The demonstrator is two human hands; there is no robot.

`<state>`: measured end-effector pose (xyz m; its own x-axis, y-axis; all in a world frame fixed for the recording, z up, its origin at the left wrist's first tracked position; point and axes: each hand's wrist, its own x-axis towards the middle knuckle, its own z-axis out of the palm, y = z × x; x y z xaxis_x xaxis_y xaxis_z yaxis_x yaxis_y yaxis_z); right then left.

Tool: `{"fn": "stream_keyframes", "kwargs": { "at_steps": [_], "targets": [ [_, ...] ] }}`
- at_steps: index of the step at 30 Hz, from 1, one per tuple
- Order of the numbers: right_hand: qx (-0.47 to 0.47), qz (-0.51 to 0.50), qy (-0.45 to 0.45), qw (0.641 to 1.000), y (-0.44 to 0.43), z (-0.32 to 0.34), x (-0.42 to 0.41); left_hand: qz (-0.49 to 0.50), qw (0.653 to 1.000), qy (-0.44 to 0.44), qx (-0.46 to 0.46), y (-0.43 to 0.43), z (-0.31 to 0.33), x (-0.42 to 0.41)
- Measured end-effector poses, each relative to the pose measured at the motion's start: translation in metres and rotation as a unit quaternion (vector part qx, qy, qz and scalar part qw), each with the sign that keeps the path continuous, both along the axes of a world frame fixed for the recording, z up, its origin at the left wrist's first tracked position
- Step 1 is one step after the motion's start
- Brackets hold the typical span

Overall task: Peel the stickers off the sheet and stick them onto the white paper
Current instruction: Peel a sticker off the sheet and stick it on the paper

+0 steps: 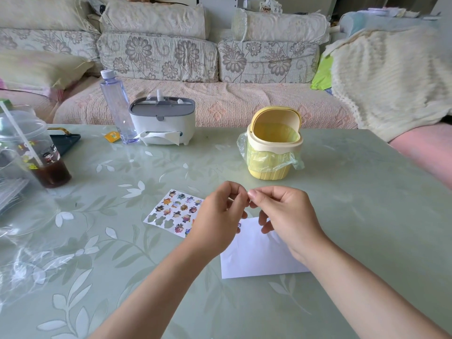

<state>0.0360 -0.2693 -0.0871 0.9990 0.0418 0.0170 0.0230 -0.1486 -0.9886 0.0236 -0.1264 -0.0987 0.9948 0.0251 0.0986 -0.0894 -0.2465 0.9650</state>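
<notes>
**A:** Where are the hands?

**B:** Both are raised over the pale green, leaf-patterned bench [354, 204]. The left hand [217, 216] and the right hand [283, 211] meet fingertip to fingertip in the middle.

**A:** And the grip?

**B:** It is narrow on both, thumb and forefinger pinched together. I cannot tell whether anything sits between them; it would be too small to make out.

**A:** The stickers?

**B:** The white sticker sheet of small cartoon figures [173, 212] lies flat just left of the left hand, which hides its right edge. Several empty cut-outs show along its near left side.

**A:** The paper?

**B:** The plain white paper sheet [256, 253] lies flat under the right hand and wrist. A tiny coloured speck shows at its far left corner.

**A:** Anything farther off?

**B:** A yellow plastic bin with a green bag liner [274, 143] stands beyond the hands. At the far left, a clear plastic bottle [117, 108] is just beside a white-and-grey tissue box [162, 121]. A clear cup of dark drink [36, 155] stands at the left edge.
</notes>
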Motion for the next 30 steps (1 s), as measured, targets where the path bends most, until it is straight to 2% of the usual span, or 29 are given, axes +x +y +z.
{"fn": "stream_keyframes", "kwargs": {
  "at_steps": [9,15,21,25,27,30],
  "targets": [
    [-0.003,-0.036,0.003,0.999,-0.004,-0.001,0.006,-0.016,0.996,0.046,-0.071,-0.004,0.002,0.007],
    [0.061,-0.021,0.074,0.995,-0.009,-0.002,0.010,-0.023,0.998,0.038,-0.042,-0.002,0.003,0.015],
    [0.069,-0.046,0.079,0.993,-0.006,-0.005,0.018,-0.009,0.999,0.027,0.023,0.004,0.005,0.024],
    [0.096,-0.071,0.088,0.989,-0.005,-0.005,0.030,0.031,0.999,0.020,0.025,0.012,0.005,0.032],
    [0.090,-0.092,0.069,0.989,-0.006,-0.002,0.040,0.055,0.998,0.015,0.026,0.015,0.004,0.034],
    [-0.009,-0.136,-0.032,0.990,-0.007,0.010,0.070,0.066,0.997,0.008,0.031,0.020,0.002,0.037]
  ]
}}
